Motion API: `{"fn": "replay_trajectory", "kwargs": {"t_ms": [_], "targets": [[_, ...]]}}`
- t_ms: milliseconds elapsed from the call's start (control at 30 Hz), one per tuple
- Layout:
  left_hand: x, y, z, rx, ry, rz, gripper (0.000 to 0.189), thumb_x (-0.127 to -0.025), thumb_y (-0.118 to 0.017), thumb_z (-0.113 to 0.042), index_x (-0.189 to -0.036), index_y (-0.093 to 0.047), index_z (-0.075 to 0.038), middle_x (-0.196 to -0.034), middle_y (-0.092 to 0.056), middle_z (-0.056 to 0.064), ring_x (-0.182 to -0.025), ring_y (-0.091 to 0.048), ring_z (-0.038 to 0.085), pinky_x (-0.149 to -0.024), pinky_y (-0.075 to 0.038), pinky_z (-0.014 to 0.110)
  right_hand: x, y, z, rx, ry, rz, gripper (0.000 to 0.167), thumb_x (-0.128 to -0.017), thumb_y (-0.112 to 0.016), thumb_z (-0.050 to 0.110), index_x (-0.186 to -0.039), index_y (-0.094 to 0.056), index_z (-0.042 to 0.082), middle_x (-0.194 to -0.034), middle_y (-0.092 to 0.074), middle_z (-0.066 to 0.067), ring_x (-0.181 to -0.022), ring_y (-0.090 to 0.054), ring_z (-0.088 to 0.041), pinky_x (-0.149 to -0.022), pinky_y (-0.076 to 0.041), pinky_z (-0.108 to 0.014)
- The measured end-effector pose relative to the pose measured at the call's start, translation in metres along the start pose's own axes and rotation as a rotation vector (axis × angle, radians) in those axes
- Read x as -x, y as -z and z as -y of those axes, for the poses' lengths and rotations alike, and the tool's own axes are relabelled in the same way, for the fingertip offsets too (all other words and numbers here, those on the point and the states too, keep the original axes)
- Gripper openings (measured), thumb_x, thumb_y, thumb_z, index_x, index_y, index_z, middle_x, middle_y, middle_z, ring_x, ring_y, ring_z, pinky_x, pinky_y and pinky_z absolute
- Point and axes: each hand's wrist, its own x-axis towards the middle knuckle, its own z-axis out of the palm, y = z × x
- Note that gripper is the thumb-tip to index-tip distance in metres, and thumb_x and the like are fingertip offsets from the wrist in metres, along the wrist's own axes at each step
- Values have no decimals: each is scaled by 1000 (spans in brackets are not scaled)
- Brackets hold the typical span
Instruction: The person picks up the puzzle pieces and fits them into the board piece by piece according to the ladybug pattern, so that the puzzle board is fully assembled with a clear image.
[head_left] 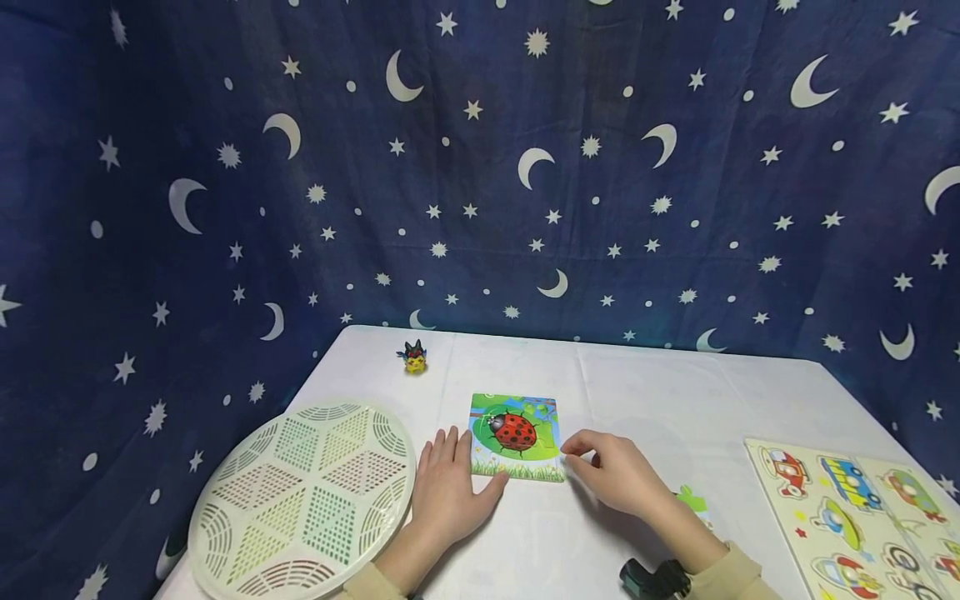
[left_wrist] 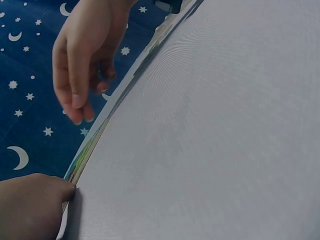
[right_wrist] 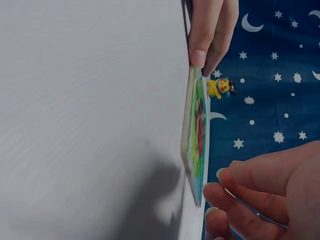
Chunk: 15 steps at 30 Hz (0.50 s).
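Observation:
A square ladybug puzzle board (head_left: 515, 433) lies flat on the white table. My left hand (head_left: 453, 487) rests along its left side with fingers spread, and the thumb (left_wrist: 62, 187) touches the near edge. Just off the board's right edge hovers my right hand (head_left: 618, 473). Its fingers (right_wrist: 245, 200) are loosely bent with nothing held between them. A green puzzle piece (head_left: 692, 500) lies partly hidden behind my right forearm.
To the left stands a round perforated tray (head_left: 300, 492) with coloured diamonds. A small yellow figurine (head_left: 414, 357) stands at the back left. A wooden vehicle peg puzzle (head_left: 806, 521) lies at the right. A starry blue curtain (head_left: 480, 167) hangs behind the table (head_left: 675, 392).

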Motion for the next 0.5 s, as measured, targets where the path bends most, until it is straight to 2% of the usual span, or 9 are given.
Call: {"fn": "replay_trajectory", "kwargs": {"t_ms": [267, 500], "targets": [[0, 0, 0, -7, -1, 4, 85, -90, -65, -61, -143, -53, 4, -148, -50, 27, -143, -38, 45, -119, -25, 55, 15, 9, -13, 8, -20, -8, 7, -95, -73, 16, -100, -75, 21, -96, -71, 8, -59, -51, -8, -59, -44, -28], [0, -1, 0, -11, -3, 0, 84, -90, -65, -60, -142, -54, 4, -147, -50, 27, -142, -39, 45, -119, -25, 55, 19, 19, -22, -6, -48, -6, 8, -95, -73, 16, -103, -75, 18, -98, -71, 5, -60, -55, -9, -57, -47, -27]]}}
